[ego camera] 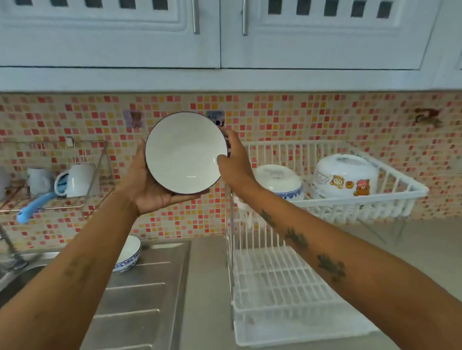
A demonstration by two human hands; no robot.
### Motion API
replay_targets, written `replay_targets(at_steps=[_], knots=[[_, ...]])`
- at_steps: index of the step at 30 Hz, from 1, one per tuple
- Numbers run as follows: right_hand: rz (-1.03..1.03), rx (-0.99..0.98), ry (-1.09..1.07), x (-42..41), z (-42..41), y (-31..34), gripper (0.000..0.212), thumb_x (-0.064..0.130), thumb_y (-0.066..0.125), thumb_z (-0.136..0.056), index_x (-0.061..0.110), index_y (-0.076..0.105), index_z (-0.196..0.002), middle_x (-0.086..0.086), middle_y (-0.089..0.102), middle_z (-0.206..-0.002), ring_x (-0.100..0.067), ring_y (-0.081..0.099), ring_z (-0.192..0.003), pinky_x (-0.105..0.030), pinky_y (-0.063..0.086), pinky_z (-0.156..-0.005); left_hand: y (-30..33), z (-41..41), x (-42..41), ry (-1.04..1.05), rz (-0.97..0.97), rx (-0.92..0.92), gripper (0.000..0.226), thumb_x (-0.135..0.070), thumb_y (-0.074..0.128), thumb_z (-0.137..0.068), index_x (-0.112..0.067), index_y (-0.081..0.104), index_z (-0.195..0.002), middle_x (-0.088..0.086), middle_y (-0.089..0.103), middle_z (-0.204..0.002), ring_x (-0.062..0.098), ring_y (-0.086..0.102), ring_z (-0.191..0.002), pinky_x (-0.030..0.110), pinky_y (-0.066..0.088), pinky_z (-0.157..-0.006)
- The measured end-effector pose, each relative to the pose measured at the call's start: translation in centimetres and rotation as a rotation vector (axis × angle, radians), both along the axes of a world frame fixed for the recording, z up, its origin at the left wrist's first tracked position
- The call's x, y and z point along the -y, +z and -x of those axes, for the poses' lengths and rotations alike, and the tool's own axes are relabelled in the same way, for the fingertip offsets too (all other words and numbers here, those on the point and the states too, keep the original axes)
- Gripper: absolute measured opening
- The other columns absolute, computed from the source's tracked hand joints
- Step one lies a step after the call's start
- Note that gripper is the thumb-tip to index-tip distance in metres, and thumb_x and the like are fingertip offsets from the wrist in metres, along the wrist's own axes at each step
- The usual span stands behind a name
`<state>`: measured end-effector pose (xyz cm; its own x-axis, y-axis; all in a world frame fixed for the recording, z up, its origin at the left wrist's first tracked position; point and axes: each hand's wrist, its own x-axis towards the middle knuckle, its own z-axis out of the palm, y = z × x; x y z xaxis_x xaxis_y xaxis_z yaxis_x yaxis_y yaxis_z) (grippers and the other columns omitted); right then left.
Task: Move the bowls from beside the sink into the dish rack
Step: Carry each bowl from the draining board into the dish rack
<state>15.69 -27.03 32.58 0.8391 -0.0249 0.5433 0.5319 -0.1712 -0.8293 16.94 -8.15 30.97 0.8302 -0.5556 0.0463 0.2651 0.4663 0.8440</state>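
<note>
A white bowl with a dark rim (186, 153) is held up in front of the tiled wall, tilted so its inside faces me. My left hand (146, 185) cups it from below and the left; my right hand (236, 161) grips its right edge. To the right stands a white two-tier dish rack (330, 202); its upper tier holds two upturned bowls, one blue-patterned (280, 181) and one with cartoon stickers (345, 176). Another blue-patterned bowl (129, 254) stands on the steel drainboard beside the sink, partly hidden by my left forearm.
The rack's lower tier (276, 291) is bare. A wire wall shelf (49, 181) at left holds mugs and a blue-handled utensil. The tap (7, 250) and sink basin are at the lower left. Cupboard doors hang overhead.
</note>
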Motion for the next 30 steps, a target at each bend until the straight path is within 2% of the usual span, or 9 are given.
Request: replay_targets(at_steps=[3, 7, 9, 12, 16, 19, 21, 24, 30], knots=[[-0.012, 0.037, -0.029, 4.4, 1.1, 1.2, 0.060, -0.014, 0.039, -0.081, 0.014, 0.044, -0.135, -0.004, 0.054, -0.123, -0.016, 0.050, -0.105, -0.011, 0.044, -0.067, 1.5, 0.5, 3.9, -0.077, -0.042, 0.032, 0.087, -0.086, 0.041, -0.073, -0.032, 0.046, -0.142, 0.012, 0.046, -0.148, 0.046, 0.042, -0.135, 0.065, 0.022, -0.113], [-0.047, 0.034, -0.072, 9.6, 1.9, 2.1, 0.048, -0.004, 0.048, -0.086, 0.013, 0.047, -0.131, 0.002, 0.057, -0.111, -0.019, 0.054, -0.104, -0.023, 0.051, -0.075, 2.9, 0.3, 9.0, -0.011, -0.069, 0.068, 0.079, -0.081, 0.041, -0.077, -0.028, 0.055, -0.135, 0.012, 0.058, -0.138, 0.043, 0.055, -0.124, 0.066, 0.040, -0.101], [-0.093, 0.004, -0.074, 11.4, 2.1, 2.1, 0.037, 0.022, 0.047, -0.092, 0.016, 0.048, -0.129, 0.005, 0.059, -0.111, -0.021, 0.056, -0.109, -0.042, 0.052, -0.091, 3.4, 0.2, 11.2, 0.035, -0.105, 0.078, 0.072, -0.079, 0.041, -0.080, -0.026, 0.064, -0.124, 0.013, 0.066, -0.128, 0.042, 0.062, -0.116, 0.065, 0.046, -0.095], [-0.093, -0.038, -0.139, 13.6, 2.4, 1.6, 0.062, 0.062, 0.030, -0.085, 0.024, 0.050, -0.130, -0.003, 0.057, -0.133, -0.022, 0.053, -0.123, -0.048, 0.042, -0.106, 3.9, 0.7, 14.1, 0.077, -0.169, 0.135, 0.066, -0.075, 0.041, -0.083, -0.021, 0.067, -0.112, 0.013, 0.075, -0.109, 0.038, 0.070, -0.100, 0.059, 0.056, -0.081], [-0.211, -0.069, -0.147, 15.9, 1.9, 1.8, 0.050, 0.042, 0.014, -0.103, 0.019, 0.055, -0.119, 0.002, 0.060, -0.112, -0.014, 0.057, -0.102, -0.038, 0.043, -0.091, 4.4, 0.7, 16.5, 0.172, -0.291, 0.267, 0.062, -0.066, 0.048, -0.085, -0.021, 0.060, -0.125, 0.013, 0.067, -0.119, 0.034, 0.066, -0.108, 0.054, 0.057, -0.082], [-0.277, -0.108, -0.153, 16.9, 0.5, 2.1, 0.062, 0.048, 0.011, -0.101, 0.014, 0.057, -0.126, 0.004, 0.061, -0.104, -0.016, 0.055, -0.101, -0.039, 0.039, -0.089, 4.7, 0.5, 17.7, 0.348, -0.452, 0.459, 0.077, -0.063, 0.070, -0.069, -0.020, 0.051, -0.130, 0.010, 0.065, -0.123, 0.028, 0.067, -0.105, 0.048, 0.059, -0.083], [-0.329, -0.136, -0.142, 17.2, -0.2, 2.4, 0.062, 0.051, 0.013, -0.100, 0.015, 0.058, -0.123, 0.001, 0.063, -0.108, -0.014, 0.056, -0.099, -0.042, 0.039, -0.094, 4.7, 0.5, 18.2, 0.477, -0.570, 0.636, 0.085, -0.059, 0.079, -0.057, -0.019, 0.049, -0.126, 0.002, 0.066, -0.115, 0.017, 0.068, -0.097, 0.032, 0.060, -0.076], [-0.375, -0.165, -0.098, 17.2, -0.7, 2.5, 0.062, 0.056, 0.022, -0.098, 0.013, 0.059, -0.123, -0.008, 0.066, -0.121, -0.020, 0.061, -0.105, -0.040, 0.044, -0.094, 4.2, 0.3, 18.7, 0.575, -0.677, 0.806, 0.075, -0.042, 0.087, -0.063, -0.016, 0.046, -0.121, -0.007, 0.063, -0.105, 0.006, 0.066, -0.090, 0.011, 0.054, -0.063], [-0.288, -0.172, -0.120, 17.3, -1.2, 1.2, 0.042, 0.047, 0.041, -0.097, 0.015, 0.066, -0.106, -0.014, 0.070, -0.112, -0.027, 0.068, -0.097, -0.043, 0.054, -0.092, 2.3, -0.7, 19.5, 0.646, -0.767, 0.888, 0.083, -0.054, 0.089, -0.049, -0.027, 0.045, -0.114, 0.002, 0.060, -0.117, 0.015, 0.066, -0.099, 0.028, 0.060, -0.079]])
